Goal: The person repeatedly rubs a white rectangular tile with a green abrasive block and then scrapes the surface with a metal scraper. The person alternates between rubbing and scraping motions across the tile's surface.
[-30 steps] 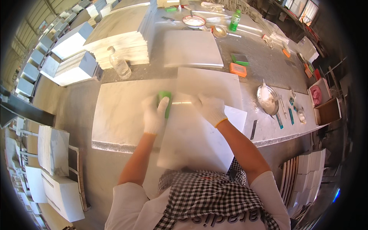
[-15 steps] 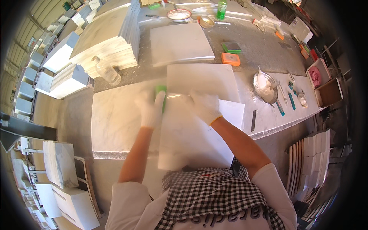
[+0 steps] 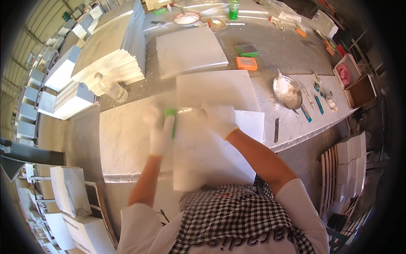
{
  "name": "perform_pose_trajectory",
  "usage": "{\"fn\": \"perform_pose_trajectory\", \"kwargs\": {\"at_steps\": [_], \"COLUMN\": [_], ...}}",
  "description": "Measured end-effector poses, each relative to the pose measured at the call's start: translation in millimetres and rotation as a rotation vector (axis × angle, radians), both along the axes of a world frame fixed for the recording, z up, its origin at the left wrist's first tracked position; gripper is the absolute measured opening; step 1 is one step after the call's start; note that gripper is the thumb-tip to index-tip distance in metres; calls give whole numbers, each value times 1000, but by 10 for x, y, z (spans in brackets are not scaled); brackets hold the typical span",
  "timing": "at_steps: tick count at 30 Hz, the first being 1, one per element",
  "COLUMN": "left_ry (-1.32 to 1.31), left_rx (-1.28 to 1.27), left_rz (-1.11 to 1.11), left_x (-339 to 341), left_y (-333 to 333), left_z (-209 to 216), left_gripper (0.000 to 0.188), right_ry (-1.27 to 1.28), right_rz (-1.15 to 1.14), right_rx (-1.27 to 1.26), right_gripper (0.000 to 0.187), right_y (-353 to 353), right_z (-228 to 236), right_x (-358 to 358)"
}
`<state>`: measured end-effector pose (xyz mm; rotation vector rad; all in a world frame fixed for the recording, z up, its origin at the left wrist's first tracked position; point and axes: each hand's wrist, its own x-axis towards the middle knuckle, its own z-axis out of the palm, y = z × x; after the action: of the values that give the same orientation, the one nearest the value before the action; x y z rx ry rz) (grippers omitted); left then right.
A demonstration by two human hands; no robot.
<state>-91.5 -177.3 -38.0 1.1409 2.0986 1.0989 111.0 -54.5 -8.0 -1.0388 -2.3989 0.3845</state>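
A white stone tile (image 3: 211, 156) leans toward my body, its near end by my checked apron. My left hand (image 3: 157, 131), in a white glove, grips a green hand sanding pad (image 3: 170, 120) against the tile's left edge; its fingers are blurred. Across the tile's far edge my gloved right hand (image 3: 220, 119) is curled, holding it; the fingertips are smeared. A thin bright strip shows along that edge beside them. Another white tile (image 3: 215, 86) lies flat just beyond. Beneath everything is a pale slab (image 3: 127, 144) on the bench.
A tall tile stack (image 3: 110, 51) and a clear bottle (image 3: 111, 87) stand at left. Orange (image 3: 246, 63) and green (image 3: 247, 51) pads lie beyond. At right are a metal bowl of white paste (image 3: 288, 93), a black strip (image 3: 276, 130) and teal-handled tools (image 3: 318, 105).
The whole view has shifted slightly left. My left hand and the green pad have moved a little nearer along the tile's left edge; my right hand keeps its place on the tile.
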Motion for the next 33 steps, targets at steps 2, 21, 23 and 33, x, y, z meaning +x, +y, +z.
{"fn": "perform_pose_trajectory", "kwargs": {"at_steps": [2, 21, 23, 33], "left_ry": [-212, 25, 134, 75], "left_rx": [-20, -7, 2, -62], "left_rz": [-29, 4, 36, 0], "left_x": [45, -104, -126, 51], "left_y": [-160, 300, 378, 52], "left_z": [46, 132, 104, 252], "left_gripper": [63, 49, 49, 51], "right_ry": [20, 2, 16, 52], "right_rz": [-11, -18, -19, 2], "right_rx": [5, -20, -12, -60], "right_gripper": [40, 43, 42, 45], "right_y": [0, -13, -3, -21], "right_z": [-19, 15, 26, 51], "right_x": [-3, -18, -13, 18]}}
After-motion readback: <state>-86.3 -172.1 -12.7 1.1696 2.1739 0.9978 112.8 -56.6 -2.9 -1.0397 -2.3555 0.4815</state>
